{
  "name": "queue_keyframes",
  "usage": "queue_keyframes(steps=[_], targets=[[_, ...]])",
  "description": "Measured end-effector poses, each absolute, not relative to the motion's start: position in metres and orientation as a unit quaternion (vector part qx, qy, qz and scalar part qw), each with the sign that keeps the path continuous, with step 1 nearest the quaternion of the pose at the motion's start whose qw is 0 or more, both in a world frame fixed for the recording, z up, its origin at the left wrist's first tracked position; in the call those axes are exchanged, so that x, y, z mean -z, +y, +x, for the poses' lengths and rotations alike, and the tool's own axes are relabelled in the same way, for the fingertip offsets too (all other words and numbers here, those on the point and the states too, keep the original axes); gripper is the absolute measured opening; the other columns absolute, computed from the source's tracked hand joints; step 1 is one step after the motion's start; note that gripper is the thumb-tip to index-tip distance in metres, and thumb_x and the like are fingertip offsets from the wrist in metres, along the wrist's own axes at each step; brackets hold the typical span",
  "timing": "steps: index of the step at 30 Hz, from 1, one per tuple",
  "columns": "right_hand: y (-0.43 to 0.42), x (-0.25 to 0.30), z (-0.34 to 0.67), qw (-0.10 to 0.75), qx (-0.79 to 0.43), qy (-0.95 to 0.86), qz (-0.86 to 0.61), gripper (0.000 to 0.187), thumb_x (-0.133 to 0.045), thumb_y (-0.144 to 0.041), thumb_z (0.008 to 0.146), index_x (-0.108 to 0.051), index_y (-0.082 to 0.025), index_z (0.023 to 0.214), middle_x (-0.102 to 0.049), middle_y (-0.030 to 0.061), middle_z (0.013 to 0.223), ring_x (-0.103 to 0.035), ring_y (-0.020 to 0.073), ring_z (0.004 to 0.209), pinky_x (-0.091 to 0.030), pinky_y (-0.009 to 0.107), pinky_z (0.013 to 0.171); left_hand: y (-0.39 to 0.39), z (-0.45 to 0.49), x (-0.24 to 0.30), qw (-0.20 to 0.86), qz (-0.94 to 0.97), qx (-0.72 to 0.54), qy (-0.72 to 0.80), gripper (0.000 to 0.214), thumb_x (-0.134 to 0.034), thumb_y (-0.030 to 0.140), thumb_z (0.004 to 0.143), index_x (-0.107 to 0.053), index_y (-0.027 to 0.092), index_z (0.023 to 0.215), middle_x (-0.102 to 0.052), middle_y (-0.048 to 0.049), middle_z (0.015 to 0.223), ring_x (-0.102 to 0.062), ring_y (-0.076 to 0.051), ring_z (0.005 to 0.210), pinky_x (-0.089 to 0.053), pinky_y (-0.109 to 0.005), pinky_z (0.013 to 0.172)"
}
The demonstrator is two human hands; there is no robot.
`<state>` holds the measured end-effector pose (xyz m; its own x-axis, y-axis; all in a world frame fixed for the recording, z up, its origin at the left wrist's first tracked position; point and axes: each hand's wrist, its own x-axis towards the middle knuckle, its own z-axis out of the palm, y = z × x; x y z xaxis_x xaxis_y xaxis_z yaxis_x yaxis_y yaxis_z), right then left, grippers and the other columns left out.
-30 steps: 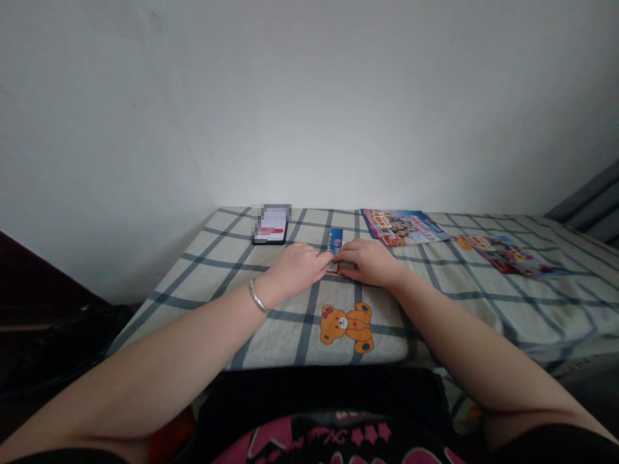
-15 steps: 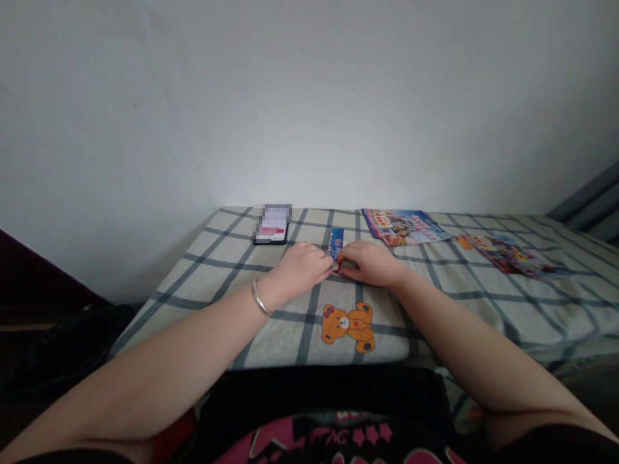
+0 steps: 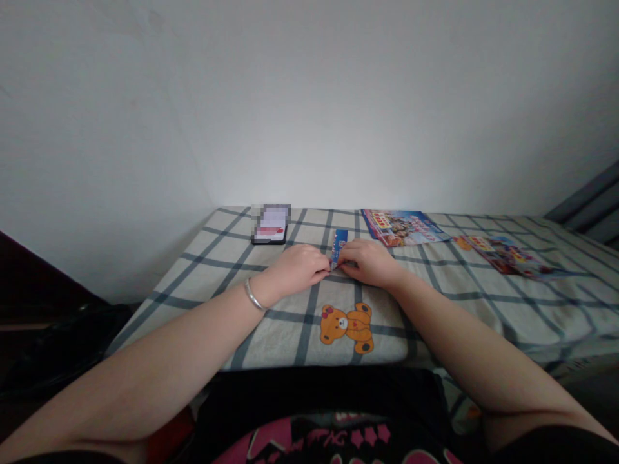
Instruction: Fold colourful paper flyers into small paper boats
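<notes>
Blue strip (image 3: 340, 238) shifted slightly rightward | left hand (image 3: 298, 267), right hand (image 3: 371, 261) | grip: both pinching it

From my end I have both arms reaching forward from the near corners, converging at the middle. My left forearm (image 3: 188, 348) slants far and to the right; my right forearm (image 3: 464, 328) slants far and to the left, its elbow crease showing near the right edge. Both wrists lie low, backs of the hands up. I keep the left hand (image 3: 302, 267) curled, fingertips gathered against the thumb. The right hand (image 3: 370, 261) mirrors it, index and thumb tips pinched, just beside the left's fingertips, a narrow gap between.
</notes>
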<state>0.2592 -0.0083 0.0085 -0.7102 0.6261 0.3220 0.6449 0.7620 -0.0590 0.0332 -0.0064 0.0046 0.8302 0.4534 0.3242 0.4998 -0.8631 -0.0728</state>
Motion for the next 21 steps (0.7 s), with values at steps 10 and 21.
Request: queue_keyframes(steps=[10,21], targets=[[-0.006,-0.006,0.263,0.171,0.034,-0.927,-0.333,0.013,-0.060,-0.020,0.086,-0.071,-0.021,0.091,-0.071,0.0043,0.089,-0.061,0.0197,0.089,-0.043,0.031,0.081,-0.008,0.029,-0.008,0.037,-0.971,0.137,-0.192,0.015,-0.057,0.018,0.092,-0.070,0.020,0.098,-0.071,-0.0034,0.106,-0.064,-0.019,0.101,-0.050,-0.033,0.092],[0.004,0.004,0.264,0.213,0.005,-0.908,-0.362,0.006,-0.068,-0.024,0.085,-0.074,-0.023,0.084,-0.073,0.0019,0.086,-0.062,0.0178,0.085,-0.040,0.031,0.082,-0.008,0.029,-0.007,-0.024,-0.961,0.157,-0.225,0.017,-0.056,0.017,0.090,-0.070,0.019,0.099,-0.070,-0.0046,0.100,-0.064,-0.019,0.098,-0.049,-0.033,0.092]])
